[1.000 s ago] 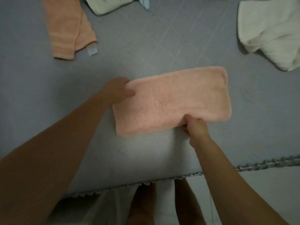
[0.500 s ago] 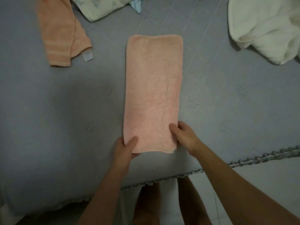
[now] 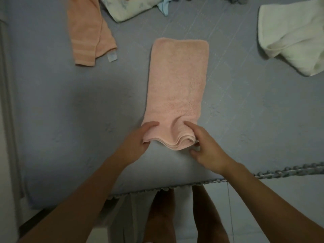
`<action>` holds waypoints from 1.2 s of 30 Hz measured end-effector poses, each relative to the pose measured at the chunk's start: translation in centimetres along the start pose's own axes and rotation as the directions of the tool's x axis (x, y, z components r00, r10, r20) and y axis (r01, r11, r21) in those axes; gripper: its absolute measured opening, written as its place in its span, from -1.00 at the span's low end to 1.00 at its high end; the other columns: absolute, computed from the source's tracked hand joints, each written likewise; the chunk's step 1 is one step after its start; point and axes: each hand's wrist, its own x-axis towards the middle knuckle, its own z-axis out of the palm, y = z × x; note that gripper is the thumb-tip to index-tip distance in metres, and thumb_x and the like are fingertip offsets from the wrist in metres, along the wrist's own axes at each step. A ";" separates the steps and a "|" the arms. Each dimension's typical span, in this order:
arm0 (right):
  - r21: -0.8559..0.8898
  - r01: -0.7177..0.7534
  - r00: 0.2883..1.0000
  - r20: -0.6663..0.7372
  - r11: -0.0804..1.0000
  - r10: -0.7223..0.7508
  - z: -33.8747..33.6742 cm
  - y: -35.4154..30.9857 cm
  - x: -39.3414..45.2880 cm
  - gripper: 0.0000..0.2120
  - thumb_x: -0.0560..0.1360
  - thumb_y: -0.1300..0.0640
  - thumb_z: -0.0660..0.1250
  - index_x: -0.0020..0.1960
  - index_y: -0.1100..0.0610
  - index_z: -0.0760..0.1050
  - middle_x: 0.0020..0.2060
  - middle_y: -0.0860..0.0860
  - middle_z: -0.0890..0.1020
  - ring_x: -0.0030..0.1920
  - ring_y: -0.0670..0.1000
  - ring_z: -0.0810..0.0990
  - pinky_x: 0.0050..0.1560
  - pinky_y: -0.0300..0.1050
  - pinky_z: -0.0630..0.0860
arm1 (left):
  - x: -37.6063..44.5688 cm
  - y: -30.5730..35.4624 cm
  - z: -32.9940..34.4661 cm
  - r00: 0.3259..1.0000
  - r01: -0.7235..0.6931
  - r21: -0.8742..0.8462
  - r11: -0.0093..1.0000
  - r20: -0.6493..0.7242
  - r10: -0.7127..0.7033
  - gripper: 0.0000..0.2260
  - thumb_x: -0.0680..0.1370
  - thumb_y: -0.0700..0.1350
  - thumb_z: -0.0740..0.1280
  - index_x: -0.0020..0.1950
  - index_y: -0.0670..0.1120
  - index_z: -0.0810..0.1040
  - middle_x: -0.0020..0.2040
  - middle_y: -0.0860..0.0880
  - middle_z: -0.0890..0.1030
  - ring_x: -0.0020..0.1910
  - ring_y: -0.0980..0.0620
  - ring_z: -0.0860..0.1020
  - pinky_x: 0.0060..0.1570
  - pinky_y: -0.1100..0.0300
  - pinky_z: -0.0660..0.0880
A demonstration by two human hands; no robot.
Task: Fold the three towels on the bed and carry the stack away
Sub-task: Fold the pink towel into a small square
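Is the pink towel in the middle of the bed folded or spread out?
Folded. The pink towel lies as a narrow strip, and several stacked layer edges show at its near end, between the left hand and right hand.

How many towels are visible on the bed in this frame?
3. A pink towel in the middle, held at its near end by both hands; an orange towel top left; a cream towel top right. The patterned cloth at top may be another.

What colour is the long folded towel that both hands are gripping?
Pale pink towel, plain, seen in the head view.
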 end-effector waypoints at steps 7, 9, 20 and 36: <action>-0.416 0.164 0.974 -0.073 0.894 -0.213 -0.3 0.3 -1.0 -0.78 0.47 0.01 0.40 0.09 0.01 0.50 -0.12 -0.15 0.33 -0.18 -0.12 0.37 -0.29 -0.16 0.37 | -1.9 1.1 -0.6 0.954 0.147 0.204 0.968 -0.287 -0.085 -0.72 0.41 0.01 0.37 -0.07 -0.18 0.68 0.20 -0.22 0.49 0.17 -0.17 0.45 0.11 0.08 0.39; -0.456 0.212 0.968 -0.027 0.864 -0.251 -0.9 0.4 -2.2 -0.73 0.46 -0.01 0.40 0.11 0.07 0.55 -0.05 0.00 0.45 -0.08 0.00 0.45 -0.18 -0.08 0.49 | -3.4 1.7 -1.3 0.979 -0.059 0.281 0.958 -0.169 0.110 -0.66 0.38 0.06 0.33 -0.17 -0.22 0.67 0.26 -0.23 0.55 0.24 -0.20 0.46 0.21 -0.03 0.38; 0.273 -0.051 0.944 -0.302 0.961 0.136 -5.3 -4.8 4.4 -0.78 0.36 -0.06 0.28 -0.05 -0.03 0.57 -0.20 -0.15 0.65 -0.19 -0.16 0.57 -0.18 -0.20 0.51 | 3.3 3.7 -3.9 0.890 0.147 -0.496 0.856 -0.311 -0.333 -0.73 0.36 0.10 0.36 0.03 0.08 0.54 -0.15 0.07 0.65 -0.21 0.20 0.59 -0.26 0.28 0.53; 0.141 -0.126 0.810 -0.557 0.982 0.184 -4.8 -1.5 10.6 -0.43 0.46 -0.01 0.35 0.44 -0.12 0.29 0.33 -0.07 0.33 0.20 -0.24 0.36 0.26 -0.29 0.33 | 12.7 3.5 -3.8 0.941 0.273 -0.159 0.949 -0.159 -0.298 -0.70 0.39 0.09 0.48 0.03 -0.02 0.58 0.06 0.00 0.57 -0.04 0.12 0.55 -0.02 0.19 0.50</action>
